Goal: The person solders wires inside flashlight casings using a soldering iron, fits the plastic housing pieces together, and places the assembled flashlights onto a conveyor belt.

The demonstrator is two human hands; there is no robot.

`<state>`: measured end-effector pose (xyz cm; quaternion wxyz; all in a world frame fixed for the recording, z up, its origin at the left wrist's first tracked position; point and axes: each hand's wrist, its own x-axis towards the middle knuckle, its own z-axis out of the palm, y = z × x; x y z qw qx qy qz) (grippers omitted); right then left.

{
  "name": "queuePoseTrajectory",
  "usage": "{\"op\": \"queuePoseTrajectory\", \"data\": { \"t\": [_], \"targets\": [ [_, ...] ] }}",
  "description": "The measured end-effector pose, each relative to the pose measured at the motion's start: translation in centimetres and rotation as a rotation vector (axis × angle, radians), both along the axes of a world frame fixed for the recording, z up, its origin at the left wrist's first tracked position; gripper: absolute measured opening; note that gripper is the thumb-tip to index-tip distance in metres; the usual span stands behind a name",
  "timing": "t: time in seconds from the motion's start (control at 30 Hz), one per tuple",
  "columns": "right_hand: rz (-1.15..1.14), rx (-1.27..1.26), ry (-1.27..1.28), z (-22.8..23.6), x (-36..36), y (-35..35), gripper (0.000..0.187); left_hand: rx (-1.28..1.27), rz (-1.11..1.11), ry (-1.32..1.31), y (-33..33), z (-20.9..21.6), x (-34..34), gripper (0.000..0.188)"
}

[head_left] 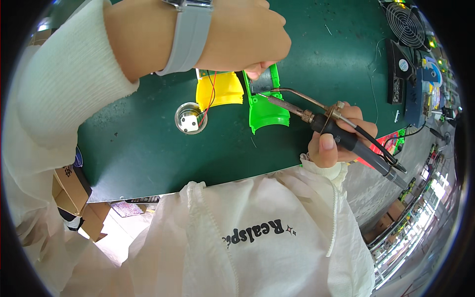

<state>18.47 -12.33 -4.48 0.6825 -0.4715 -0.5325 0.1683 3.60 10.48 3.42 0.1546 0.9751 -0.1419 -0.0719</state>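
Observation:
My right hand (339, 138) is closed round the dark handle of a soldering iron (341, 140). A thin bent metal tube is clamped along the iron, and both tips point left into a green plastic shell (267, 115). From the upper left my left hand (240, 37) reaches over, a grey-strapped watch (188, 37) on its wrist. Its fingers are curled, with the fingertips pinching the shell's upper left edge; the other fingers are mostly hidden. Beside the green shell lies a yellow plastic shell (220, 91), with red and black wires running down to a white square piece in a round clear dish (179, 119).
A round-grilled fan (405, 24), a black device (396, 72) and a blue box (414, 96) line the table's right side. Red and green parts (396, 138) lie near the right edge, behind my right hand. A cardboard box (71, 190) stands below the table's left corner.

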Motion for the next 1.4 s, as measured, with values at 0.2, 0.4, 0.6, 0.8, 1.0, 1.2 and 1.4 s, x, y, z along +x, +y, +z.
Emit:
{"op": "queuePoseTrajectory", "data": {
  "t": [0.2, 0.4, 0.6, 0.8, 1.0, 1.2, 1.4],
  "targets": [
    [-0.035, 0.003, -0.008, 0.4, -0.5, 0.1, 0.042, 0.096, 0.009, 0.074, -0.8, 0.9, -0.2, 0.008],
    [-0.106, 0.001, -0.009, 0.7, -1.2, 0.3, 0.04, 0.186, 0.11, 0.082, -2.3, -0.1, -0.5, 0.002],
    [-0.052, -0.038, -0.069, 1.0, -1.1, 0.2, 0.038, 0.342, 0.153, 0.147, -3.2, 0.3, -0.2, 0.003],
    [-0.037, 0.023, -0.041, 0.5, -1.1, 0.3, 0.038, 0.317, 0.177, 0.089, -3.5, 0.7, -0.7, 0.007],
    [-0.066, 0.036, 0.054, 0.3, -0.3, -0.2, 0.041, -0.192, 0.435, -0.023, -2.8, -0.2, -3.4, 0.013],
    [-0.133, -0.009, 0.091, 0.1, -0.1, -0.5, 0.047, -0.525, 0.658, -0.102, -4.3, -1.4, -4.5, 0.01],
    [-0.167, 0.008, 0.102, 0.1, -0.2, -0.3, 0.047, -0.48, 0.68, -0.215, -5.3, -1.8, -5.0, 0.016]
  ]
}}
